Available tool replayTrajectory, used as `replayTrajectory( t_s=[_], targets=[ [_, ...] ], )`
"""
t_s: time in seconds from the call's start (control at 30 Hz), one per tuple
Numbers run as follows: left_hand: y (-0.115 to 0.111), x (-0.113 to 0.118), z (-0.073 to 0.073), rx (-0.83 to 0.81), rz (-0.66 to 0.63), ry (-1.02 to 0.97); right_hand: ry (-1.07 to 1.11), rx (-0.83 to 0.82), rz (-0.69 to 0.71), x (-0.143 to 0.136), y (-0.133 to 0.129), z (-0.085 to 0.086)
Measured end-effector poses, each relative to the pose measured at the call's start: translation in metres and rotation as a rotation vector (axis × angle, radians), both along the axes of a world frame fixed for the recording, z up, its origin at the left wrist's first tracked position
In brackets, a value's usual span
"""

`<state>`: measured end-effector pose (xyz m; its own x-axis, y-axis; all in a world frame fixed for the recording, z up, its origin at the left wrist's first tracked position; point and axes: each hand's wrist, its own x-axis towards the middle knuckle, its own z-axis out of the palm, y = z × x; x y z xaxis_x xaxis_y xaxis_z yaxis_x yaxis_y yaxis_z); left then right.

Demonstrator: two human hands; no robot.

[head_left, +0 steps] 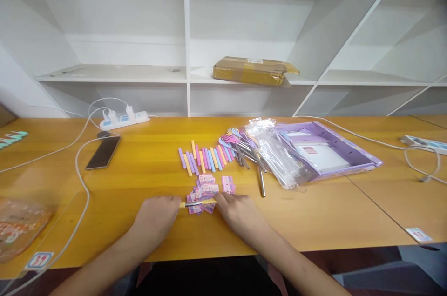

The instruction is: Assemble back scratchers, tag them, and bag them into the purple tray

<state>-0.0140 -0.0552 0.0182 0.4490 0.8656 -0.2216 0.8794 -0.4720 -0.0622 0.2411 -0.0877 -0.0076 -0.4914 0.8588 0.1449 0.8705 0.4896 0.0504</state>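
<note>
Held level above a pile of small pink printed cards (206,190) is a back scratcher (194,203) with a metal rod and yellow ends. My left hand (159,214) is closed around its left yellow end, and my right hand (239,212) is closed on the right yellow part. My fingers hide both tips. Beyond the cards lie several pastel handle sleeves (203,158) in a row. To their right, more back scratchers (240,144) with colourful hand-shaped heads and metal rods lie heaped.
Clear plastic bags (279,161) lie against a purple open box (349,167) on the right. A phone (104,152), white cables and a power strip (124,120) are on the left. A taped carton (252,70) sits on the white shelf behind.
</note>
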Motion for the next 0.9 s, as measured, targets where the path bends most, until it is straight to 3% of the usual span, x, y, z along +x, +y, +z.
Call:
replayTrajectory(
  t_s=[0.07,0.13,0.3,0.37,0.43,0.6,0.77,0.9],
  targets=[
    [0.009,-0.013,0.000,0.049,0.000,0.007,0.019,0.029,-0.015,0.014,0.009,0.001],
    [0.019,-0.036,0.006,0.122,0.034,0.007,0.038,0.120,-0.090,0.047,0.017,0.001],
    [0.044,-0.119,0.024,0.296,0.097,-0.013,0.060,0.370,-0.433,0.188,0.012,-0.005],
    [0.049,-0.143,0.021,0.326,0.143,-0.042,0.055,0.410,-0.587,0.235,-0.001,-0.012],
    [0.050,-0.153,0.012,0.286,0.127,-0.082,0.038,0.399,-0.665,0.261,-0.014,-0.021],
    [0.048,-0.143,-0.002,0.219,0.068,-0.121,0.015,0.240,-0.763,0.263,-0.027,-0.031],
    [0.046,-0.139,0.001,0.196,0.023,-0.094,-0.003,0.107,-0.938,0.252,-0.025,-0.013],
    [0.044,-0.134,0.003,0.201,0.035,-0.110,0.039,-0.010,-0.972,0.244,-0.019,-0.002]
  ],
)
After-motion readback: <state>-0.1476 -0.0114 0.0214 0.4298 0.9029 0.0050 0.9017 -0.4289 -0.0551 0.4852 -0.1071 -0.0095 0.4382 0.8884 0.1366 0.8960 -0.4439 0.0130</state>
